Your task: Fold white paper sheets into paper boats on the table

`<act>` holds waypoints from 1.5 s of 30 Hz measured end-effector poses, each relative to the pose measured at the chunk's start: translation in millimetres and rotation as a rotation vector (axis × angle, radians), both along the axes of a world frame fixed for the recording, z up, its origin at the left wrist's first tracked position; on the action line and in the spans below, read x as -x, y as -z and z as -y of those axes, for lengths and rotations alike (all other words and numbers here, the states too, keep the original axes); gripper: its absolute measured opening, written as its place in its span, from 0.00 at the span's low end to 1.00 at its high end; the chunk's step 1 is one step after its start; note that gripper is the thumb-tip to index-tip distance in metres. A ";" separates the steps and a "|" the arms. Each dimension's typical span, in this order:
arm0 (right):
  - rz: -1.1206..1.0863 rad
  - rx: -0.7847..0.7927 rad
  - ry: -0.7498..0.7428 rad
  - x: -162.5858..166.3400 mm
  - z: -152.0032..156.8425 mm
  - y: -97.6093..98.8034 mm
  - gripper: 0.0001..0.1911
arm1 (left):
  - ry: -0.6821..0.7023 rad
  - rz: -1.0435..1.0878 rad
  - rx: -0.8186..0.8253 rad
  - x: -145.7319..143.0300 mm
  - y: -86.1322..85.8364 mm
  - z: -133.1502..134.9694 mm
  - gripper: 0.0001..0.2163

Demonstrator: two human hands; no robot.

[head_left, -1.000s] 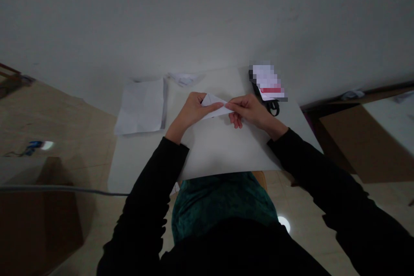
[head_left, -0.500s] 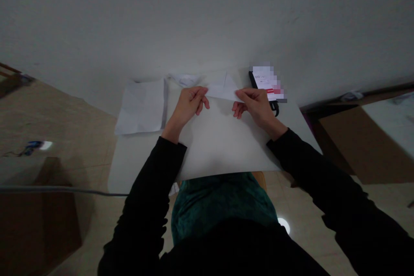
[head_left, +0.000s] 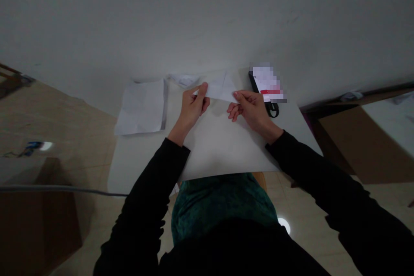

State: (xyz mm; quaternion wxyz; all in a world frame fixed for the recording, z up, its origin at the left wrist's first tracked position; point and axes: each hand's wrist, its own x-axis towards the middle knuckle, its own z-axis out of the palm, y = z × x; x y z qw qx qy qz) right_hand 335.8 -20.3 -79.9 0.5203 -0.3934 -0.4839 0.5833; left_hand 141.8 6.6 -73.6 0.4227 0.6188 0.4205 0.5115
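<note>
A folded sheet of white paper is held up over the white table, with a raised triangular flap on its upper side. My left hand pinches its left end, the thumb lying on top. At the right end my right hand grips the lower corner between thumb and forefinger, its other fingers curled loosely below. Just beyond my left hand lies a folded white paper piece. A stack of white paper rests on the table's left side.
Behind my right hand stands a phone-like device with a lit, blurred screen and a black strap. A wall rises along the table's far edge. Brown cardboard is at the right, and a grey cable runs in at the left.
My left thumb has shifted upward along the paper's left end, and the left hand has turned slightly. My right hand has moved a little left and down. Both keep hold of the paper.
</note>
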 end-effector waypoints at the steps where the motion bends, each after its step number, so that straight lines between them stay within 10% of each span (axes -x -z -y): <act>1: -0.007 0.000 -0.005 0.9 0.5 0.5 0.25 | 0.001 0.011 0.008 -1.7 1.3 0.0 0.30; 15: -0.046 0.007 0.169 4.1 -0.3 3.5 0.23 | 0.112 0.039 -0.003 -4.4 1.6 -0.1 0.27; 45: -0.039 0.015 0.049 4.3 -1.0 7.8 0.23 | 0.088 0.005 -0.073 -0.2 -0.7 -1.3 0.25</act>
